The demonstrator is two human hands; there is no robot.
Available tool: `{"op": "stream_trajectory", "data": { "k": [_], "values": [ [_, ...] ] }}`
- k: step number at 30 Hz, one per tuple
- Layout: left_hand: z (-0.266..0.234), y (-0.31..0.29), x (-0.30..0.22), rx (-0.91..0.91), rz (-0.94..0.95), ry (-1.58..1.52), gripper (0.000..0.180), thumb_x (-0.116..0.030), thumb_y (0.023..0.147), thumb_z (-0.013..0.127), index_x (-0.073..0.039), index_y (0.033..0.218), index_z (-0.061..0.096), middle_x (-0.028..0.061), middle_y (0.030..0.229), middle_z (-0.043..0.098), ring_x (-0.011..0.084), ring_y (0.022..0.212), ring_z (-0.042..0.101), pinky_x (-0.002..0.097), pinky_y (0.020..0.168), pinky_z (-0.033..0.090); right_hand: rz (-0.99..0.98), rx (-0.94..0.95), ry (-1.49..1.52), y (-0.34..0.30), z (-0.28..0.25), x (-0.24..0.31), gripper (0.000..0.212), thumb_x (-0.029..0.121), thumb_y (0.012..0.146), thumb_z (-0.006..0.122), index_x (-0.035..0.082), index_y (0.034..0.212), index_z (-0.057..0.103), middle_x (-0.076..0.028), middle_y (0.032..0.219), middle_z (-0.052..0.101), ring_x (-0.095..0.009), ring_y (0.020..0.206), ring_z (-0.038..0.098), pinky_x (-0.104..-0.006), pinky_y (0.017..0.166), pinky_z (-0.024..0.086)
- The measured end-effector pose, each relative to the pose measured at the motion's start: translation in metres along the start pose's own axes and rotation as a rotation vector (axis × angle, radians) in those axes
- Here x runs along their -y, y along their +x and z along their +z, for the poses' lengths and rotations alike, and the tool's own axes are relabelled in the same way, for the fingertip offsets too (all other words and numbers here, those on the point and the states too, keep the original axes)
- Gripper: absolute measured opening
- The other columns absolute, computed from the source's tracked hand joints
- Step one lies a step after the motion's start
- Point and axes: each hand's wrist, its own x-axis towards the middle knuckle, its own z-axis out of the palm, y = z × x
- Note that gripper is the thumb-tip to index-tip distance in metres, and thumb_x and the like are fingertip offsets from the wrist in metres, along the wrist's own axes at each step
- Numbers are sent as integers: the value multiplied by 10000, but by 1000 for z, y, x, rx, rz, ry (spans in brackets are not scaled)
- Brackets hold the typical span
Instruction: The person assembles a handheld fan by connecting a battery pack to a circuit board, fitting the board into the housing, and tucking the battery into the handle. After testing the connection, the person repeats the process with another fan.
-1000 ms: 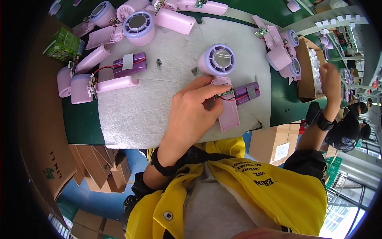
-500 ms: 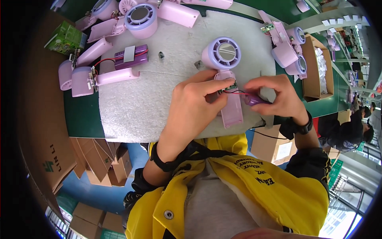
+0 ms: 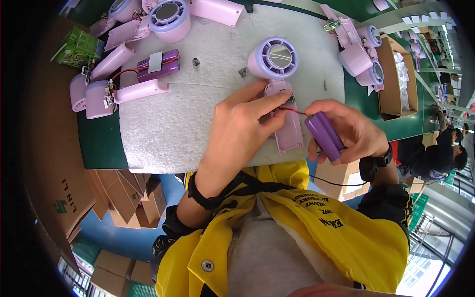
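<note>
In front of me on the grey foam mat lies a pink handheld fan (image 3: 289, 134) with a round lilac grille, its handle toward me and opened. My left hand (image 3: 242, 123) is closed over the upper handle, index finger and thumb gripping at a small green circuit board (image 3: 290, 98). Red and dark wires (image 3: 294, 111) run from there to a purple battery pack (image 3: 324, 136), two cylinders side by side. Just right of the handle, my right hand (image 3: 354, 129) holds that pack between thumb and fingers. The left fingers partly hide the board.
Pink fan parts (image 3: 101, 99) and another purple battery pack (image 3: 166, 67) lie at the left, near a green carton (image 3: 78, 47). More fan parts (image 3: 355, 58) and a cardboard box (image 3: 396, 81) of white pieces stand at the right. The foam mat (image 3: 188, 128) spans the middle.
My right hand has turned the battery pack, so its long side now shows, and brought it slightly nearer to me. My left hand stays at the board. The whole view has shifted a little.
</note>
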Motion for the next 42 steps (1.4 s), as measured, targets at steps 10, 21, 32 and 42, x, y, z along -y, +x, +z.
{"op": "stream_trajectory", "data": {
  "k": [10, 21, 32, 42],
  "values": [
    [-4, -1, -1, 43, 47, 12, 299, -69, 775, 746, -70, 1073, 727, 149, 992, 656, 325, 791, 667, 400, 679, 549, -321, -135, -892, 13, -3, 3, 826, 111, 515, 923, 32, 1261, 576, -109, 1185, 599, -258, 1118, 560, -386, 975, 451],
    [-13, 3, -4, 108, 21, -18, 334, -30, 795, 743, -75, 1126, 722, 188, 1111, 673, 331, 855, 698, 362, 706, 560, -494, -366, -1239, 25, 26, -21, 717, 80, 541, 912, 17, 1184, 600, -171, 1269, 577, -330, 1106, 575, -409, 938, 484],
    [-21, 8, -5, 206, 57, 31, 341, -8, 816, 710, -74, 1151, 703, 209, 1121, 657, 378, 912, 671, 373, 749, 552, -549, -400, -1345, 21, 31, -23, 602, 38, 542, 886, -23, 1085, 633, -227, 1296, 551, -313, 1004, 619, -389, 807, 562],
    [-22, 10, -5, 201, 31, -42, 387, -18, 788, 734, -98, 1166, 707, 218, 1124, 666, 370, 882, 686, 371, 737, 560, -504, -507, -1302, 24, 37, -25, 524, 51, 569, 893, 22, 997, 592, -207, 1318, 504, -292, 940, 616, -366, 802, 535]
  ]
}}
